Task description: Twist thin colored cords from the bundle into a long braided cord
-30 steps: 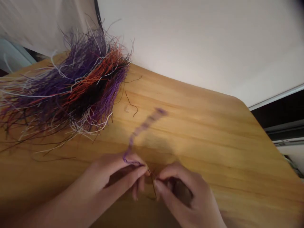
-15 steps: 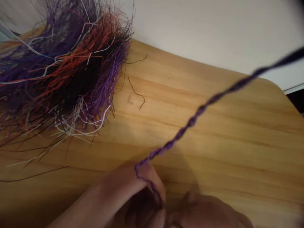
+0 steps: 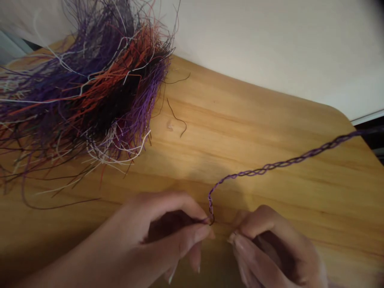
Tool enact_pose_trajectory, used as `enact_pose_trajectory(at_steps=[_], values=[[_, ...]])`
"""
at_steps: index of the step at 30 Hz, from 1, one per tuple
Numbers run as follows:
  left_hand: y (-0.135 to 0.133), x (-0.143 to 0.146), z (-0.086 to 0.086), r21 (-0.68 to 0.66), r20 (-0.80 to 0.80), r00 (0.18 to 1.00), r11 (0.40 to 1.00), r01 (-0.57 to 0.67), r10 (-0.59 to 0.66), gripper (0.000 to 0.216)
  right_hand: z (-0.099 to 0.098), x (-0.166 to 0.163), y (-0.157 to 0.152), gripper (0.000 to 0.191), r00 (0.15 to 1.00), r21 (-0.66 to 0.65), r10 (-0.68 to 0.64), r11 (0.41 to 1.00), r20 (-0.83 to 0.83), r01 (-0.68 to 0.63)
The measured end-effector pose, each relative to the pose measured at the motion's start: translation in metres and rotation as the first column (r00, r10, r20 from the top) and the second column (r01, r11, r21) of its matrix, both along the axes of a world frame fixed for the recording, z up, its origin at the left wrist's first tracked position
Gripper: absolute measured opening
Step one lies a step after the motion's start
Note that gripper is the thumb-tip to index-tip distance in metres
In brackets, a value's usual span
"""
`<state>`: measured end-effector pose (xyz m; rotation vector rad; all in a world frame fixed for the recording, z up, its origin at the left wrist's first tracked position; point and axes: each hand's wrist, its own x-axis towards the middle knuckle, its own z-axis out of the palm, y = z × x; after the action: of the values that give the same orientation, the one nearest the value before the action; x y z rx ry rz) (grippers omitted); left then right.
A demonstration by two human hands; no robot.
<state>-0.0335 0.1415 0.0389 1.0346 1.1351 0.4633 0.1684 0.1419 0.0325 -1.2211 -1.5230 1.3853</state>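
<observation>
A thin braided cord [image 3: 282,164] of purple and dark strands runs from the right edge down to my hands. My left hand [image 3: 168,236] pinches its lower end between thumb and index finger, where the braid bends sharply down. To the right, my right hand [image 3: 270,248] is closed in a pinch, a short gap from the left fingertips. A faint thin strand [image 3: 222,223] stretches across that gap toward the right fingertips. What the right fingers hold is very fine and blurred.
A big tangled heap of strands [image 3: 114,88], purple, orange, black and white, lies at the back left of the wooden table [image 3: 255,116]. A loose dark strand [image 3: 177,118] lies beside it. A pale wall [image 3: 264,44] stands behind the table's far edge.
Both hands have risen into fuller view, the left moving slightly right. The cord's upper part has dropped lower and slackened, and its bend now sits at the left fingertips.
</observation>
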Motion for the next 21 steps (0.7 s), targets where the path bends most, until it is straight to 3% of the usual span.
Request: enact_pose_trajectory(at_steps=[4, 8, 12, 14, 16, 18, 21], values=[[-0.001, 0.002, -0.002, -0.012, 0.036, 0.999, 1.0, 0.001, 0.0, 0.019, -0.002, -0.002, 0.005, 0.009, 0.999, 0.088, 0.054, 0.995, 0.011, -0.054], [0.002, 0.01, 0.001, -0.065, 0.136, 0.987, 0.993, 0.095, -0.085, 0.015, -0.002, -0.003, 0.004, 0.009, 0.989, 0.194, 0.14, 0.97, 0.037, -0.144], [0.009, 0.019, 0.006, -0.123, 0.154, 0.982, 0.983, 0.133, -0.113, 0.013, 0.0, 0.0, 0.002, 0.007, 0.982, 0.16, 0.164, 0.971, 0.095, -0.178], [0.012, 0.022, 0.006, -0.041, 0.124, 0.983, 0.989, 0.144, -0.138, 0.013, 0.0, 0.002, 0.003, 0.006, 0.984, 0.107, 0.17, 0.979, 0.059, -0.175], [0.015, 0.024, 0.004, 0.132, 0.035, 0.989, 0.982, 0.136, -0.142, 0.014, -0.001, 0.004, 0.003, 0.009, 0.986, 0.055, 0.167, 0.985, -0.011, -0.166], [0.016, 0.024, 0.001, 0.335, -0.087, 0.991, 0.934, 0.124, -0.1, 0.016, -0.002, 0.004, 0.003, 0.011, 0.986, 0.012, 0.159, 0.987, -0.039, -0.159], [0.016, 0.023, -0.001, 0.528, -0.227, 0.974, 0.837, 0.142, -0.022, 0.02, -0.005, 0.004, 0.003, 0.009, 0.994, 0.008, 0.109, 0.994, -0.026, -0.109]])
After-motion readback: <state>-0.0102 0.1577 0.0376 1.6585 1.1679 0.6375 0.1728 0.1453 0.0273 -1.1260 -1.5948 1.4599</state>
